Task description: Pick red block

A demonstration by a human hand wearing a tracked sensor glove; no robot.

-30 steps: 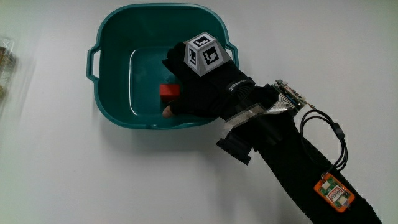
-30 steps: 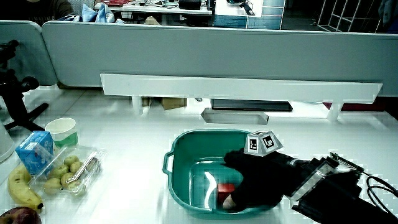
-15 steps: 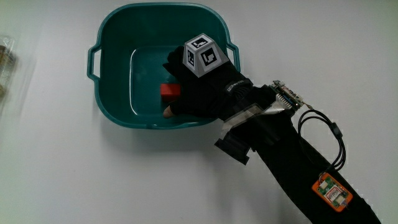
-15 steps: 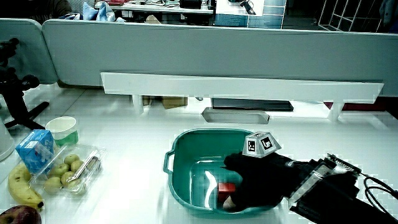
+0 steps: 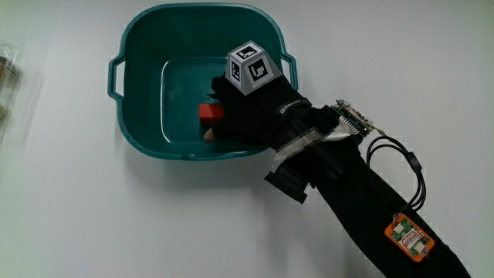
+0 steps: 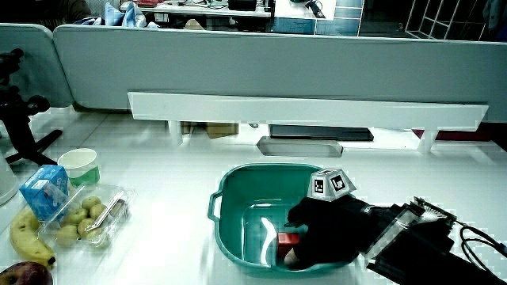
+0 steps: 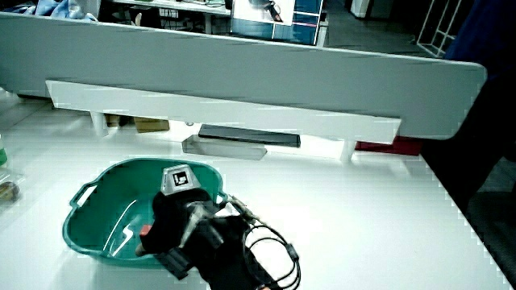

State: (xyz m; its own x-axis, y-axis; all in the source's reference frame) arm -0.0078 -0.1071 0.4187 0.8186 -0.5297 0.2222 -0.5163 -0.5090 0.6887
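Hand [image 5: 251, 116] now tighter round red block [image 5: 210, 112].

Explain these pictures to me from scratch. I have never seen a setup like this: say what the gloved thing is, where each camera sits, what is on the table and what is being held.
No robot here: it is a person's hand in a black glove, with a small patterned tracking cube on its back and cables along the forearm.

The main view looks straight down on the white table. The side views look forward across the table toward a low grey partition.

The hand reaches into a teal plastic tub with handles. Its fingers are curled around a small red block lying on the tub's floor; the grip seems to be closing on it, and I cannot tell whether the block has left the floor.

In a side view, beside the tub, lie a clear plastic box of small green fruit, a banana, a blue carton and a paper cup.
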